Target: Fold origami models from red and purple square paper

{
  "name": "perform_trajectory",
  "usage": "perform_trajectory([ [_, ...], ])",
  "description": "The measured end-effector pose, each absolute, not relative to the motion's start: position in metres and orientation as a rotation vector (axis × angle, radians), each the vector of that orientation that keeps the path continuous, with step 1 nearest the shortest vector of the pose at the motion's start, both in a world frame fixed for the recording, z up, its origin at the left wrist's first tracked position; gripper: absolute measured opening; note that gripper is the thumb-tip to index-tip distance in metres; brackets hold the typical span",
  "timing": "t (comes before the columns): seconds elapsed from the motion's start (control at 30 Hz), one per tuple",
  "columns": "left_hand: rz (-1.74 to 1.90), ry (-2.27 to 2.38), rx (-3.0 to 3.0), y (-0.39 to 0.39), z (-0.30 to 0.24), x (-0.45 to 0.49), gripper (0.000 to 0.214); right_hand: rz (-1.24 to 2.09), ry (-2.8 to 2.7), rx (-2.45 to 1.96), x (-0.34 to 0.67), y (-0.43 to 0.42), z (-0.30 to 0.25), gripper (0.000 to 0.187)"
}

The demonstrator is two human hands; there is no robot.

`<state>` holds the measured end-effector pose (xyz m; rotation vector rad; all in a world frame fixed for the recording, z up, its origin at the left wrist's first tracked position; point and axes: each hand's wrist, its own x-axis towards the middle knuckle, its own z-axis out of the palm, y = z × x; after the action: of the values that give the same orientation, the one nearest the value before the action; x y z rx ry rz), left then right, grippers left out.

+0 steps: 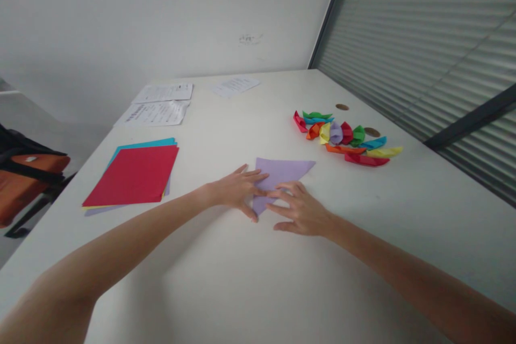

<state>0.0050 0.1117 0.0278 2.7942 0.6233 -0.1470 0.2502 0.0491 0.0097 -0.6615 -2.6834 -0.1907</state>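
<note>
One stack of coloured sheets (133, 174) is lying far left. Left hand (236, 189), fingers splayed flat, is pressing the left edge of the purple paper triangle (284, 169) on the table (242, 285); right hand (302, 210), likewise splayed, is pinning its near tip, neither gripping.

Paper and hands, counted
One purple triangle (282, 172), one stack of coloured sheets (133, 174) left, three printed pages (155, 113) far, about twelve folded shapes (346, 137) right, one left hand (237, 189), one right hand (301, 209).

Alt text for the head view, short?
The left hand and right hand press a lilac paper triangle flat on a white table. A stack of coloured sheets, red on top, lies to the left, a cluster of bright folded paper shapes to the right, printed pages at the far edge.
</note>
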Motion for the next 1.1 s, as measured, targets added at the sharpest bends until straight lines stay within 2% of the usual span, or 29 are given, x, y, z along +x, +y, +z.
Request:
perform_trajectory([
  [0.27, -0.140, 0.630, 2.793, 0.113, 0.026, 0.005, 0.085, -0.352, -2.517, -1.031, 0.322, 0.096, -0.005, 0.030],
  [0.5, -0.135, 0.622, 2.811, 0.113, 0.024, 0.003, 0.082, -0.641, -2.178, -1.620, 0.389, 0.131, 0.008, 0.042],
  [0.6, -0.143, 0.627, 2.810, 0.112, 0.025, 0.004, 0.083, -0.562, -2.161, -1.544, 0.371, 0.123, 0.015, 0.040],
  [0.7, -0.149, 0.642, 2.805, 0.111, 0.027, 0.007, 0.083, -0.265, -2.474, -1.134, 0.324, 0.098, 0.013, 0.038],
  [0.83, -0.157, 0.645, 2.801, 0.111, 0.026, 0.009, 0.082, 0.011, -2.746, -0.741, 0.276, 0.067, -0.002, 0.054],
  [0.97, -0.160, 0.649, 2.808, 0.111, 0.026, 0.007, 0.082, 0.013, -2.705, -0.909, 0.304, 0.077, -0.010, 0.042],
  [1.1, -0.157, 0.637, 2.811, 0.110, 0.026, 0.004, 0.083, -0.148, -2.593, -1.266, 0.368, 0.109, -0.003, 0.038],
])
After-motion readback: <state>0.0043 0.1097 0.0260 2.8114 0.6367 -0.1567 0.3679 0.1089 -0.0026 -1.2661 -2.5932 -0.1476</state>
